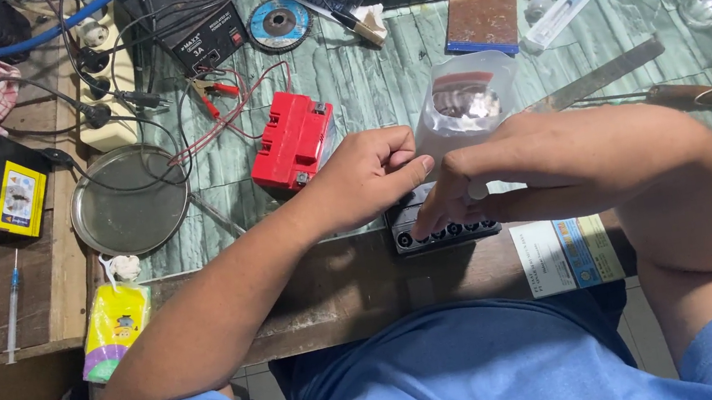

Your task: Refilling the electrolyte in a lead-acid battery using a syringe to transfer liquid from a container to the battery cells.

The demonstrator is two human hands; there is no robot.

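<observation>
At the bench's (pixel 332 292) front edge, both hands work over a small black battery (pixel 444 232): the left hand (pixel 366 173) is curled closed beside it, the right hand (pixel 502 179) pinches a small white piece. A clear bag (pixel 463 101) holding brownish pieces stands just behind.

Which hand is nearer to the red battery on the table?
Left. The left hand lies just beside the red battery; the right hand is farther away, over the dark battery.

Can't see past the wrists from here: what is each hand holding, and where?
Both the left hand and right hand rest on the dark battery's top; whether either pinches anything is hidden.
</observation>
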